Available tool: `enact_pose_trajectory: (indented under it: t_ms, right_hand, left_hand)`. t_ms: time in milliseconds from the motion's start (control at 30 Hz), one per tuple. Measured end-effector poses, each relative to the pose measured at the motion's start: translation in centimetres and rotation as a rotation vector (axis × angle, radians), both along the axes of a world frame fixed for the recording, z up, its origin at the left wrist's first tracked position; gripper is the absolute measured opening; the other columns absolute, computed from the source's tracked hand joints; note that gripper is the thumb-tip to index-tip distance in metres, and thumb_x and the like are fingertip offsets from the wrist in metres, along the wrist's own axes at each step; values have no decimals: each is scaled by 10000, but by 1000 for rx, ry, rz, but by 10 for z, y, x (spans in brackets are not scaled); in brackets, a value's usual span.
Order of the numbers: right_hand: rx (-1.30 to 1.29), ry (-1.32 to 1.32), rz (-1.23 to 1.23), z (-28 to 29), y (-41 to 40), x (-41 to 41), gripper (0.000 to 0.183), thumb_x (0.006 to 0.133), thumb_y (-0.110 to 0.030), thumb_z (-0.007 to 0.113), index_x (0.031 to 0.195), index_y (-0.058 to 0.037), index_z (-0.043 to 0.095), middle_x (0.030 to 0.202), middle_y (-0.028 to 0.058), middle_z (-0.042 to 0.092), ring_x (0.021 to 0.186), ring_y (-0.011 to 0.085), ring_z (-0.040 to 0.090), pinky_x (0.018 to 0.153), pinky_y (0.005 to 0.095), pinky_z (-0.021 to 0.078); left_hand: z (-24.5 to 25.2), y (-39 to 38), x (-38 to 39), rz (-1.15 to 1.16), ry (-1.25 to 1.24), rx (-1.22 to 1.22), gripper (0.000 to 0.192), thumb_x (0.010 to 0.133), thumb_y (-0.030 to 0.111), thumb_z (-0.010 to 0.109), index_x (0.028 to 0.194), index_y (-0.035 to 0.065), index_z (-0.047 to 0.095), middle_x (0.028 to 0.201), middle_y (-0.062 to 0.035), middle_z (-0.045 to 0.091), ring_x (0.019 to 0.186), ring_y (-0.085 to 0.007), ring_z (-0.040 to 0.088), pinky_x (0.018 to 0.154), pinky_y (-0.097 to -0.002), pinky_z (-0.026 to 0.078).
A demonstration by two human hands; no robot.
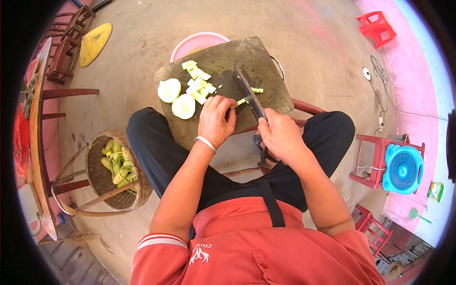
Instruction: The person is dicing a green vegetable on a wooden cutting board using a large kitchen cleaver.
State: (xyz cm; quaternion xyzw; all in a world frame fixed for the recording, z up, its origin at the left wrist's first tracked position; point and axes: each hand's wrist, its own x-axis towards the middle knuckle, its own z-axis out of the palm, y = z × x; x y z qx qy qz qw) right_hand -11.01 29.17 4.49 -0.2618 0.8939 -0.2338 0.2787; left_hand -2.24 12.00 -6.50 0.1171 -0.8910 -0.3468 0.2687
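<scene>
My right hand (279,133) grips the handle of a broad-bladed knife (248,92), its blade down at a thin pale green vegetable strip (242,102). The fingers of my left hand (218,117) pinch the strip's other end. Under both lies a dark, worn cutting board (228,57). A small cut piece (257,90) lies beyond the blade. Left of the knife is a loose heap of pale green vegetable chunks (199,83), with two round white-green vegetable pieces (183,106) beside it. What supports the board is mostly hidden.
A wicker basket (93,167) of yellow-green vegetables (119,165) stands by my left knee. Behind the board sits a pink basin (183,44). A wooden table (37,142) is at far left; a blue fan (402,171) and a red plastic stool (377,28) are at right.
</scene>
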Motion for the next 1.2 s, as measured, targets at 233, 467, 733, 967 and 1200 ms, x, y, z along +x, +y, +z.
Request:
enact_pose_trajectory:
  t_ms: [233,467,733,967,1200]
  right_hand:
    - [-7,63,21,-5,4,1,276,1029,-243,572,1041,26,631,854,314,704,868,527,697,806,613,533]
    - [-43,23,-15,-5,7,0,282,1030,-256,571,1053,17,639,859,302,708,865,521,696,804,613,530]
    - [-39,17,-1,7,-2,4,286,1038,-262,567,1065,8,658,841,295,714,860,515,706,811,604,540]
    - [32,76,38,4,-8,3,281,1038,-246,571,1026,25,646,867,301,720,873,510,710,811,601,545]
    - [-19,16,5,-8,-2,0,289,1033,-252,569,1014,28,638,876,306,712,887,514,703,817,600,540]
  left_hand:
    - [0,0,0,1,-4,-9,194,801,-3,731,971,84,695,970,-100,645,929,-336,624,851,-442,527]
    - [0,1,1,10,-15,-12,186,828,2,745,994,76,708,963,-110,659,933,-344,642,836,-447,531]
    - [-2,0,0,29,30,-22,174,863,20,754,1025,76,726,946,-114,649,907,-348,638,818,-451,529]
    - [1,3,0,55,-15,-62,179,887,50,754,1062,86,740,970,-112,653,935,-350,624,844,-446,512]
    - [-2,3,-2,136,-16,-98,132,890,79,770,1013,85,722,966,-101,662,950,-349,614,878,-452,488]
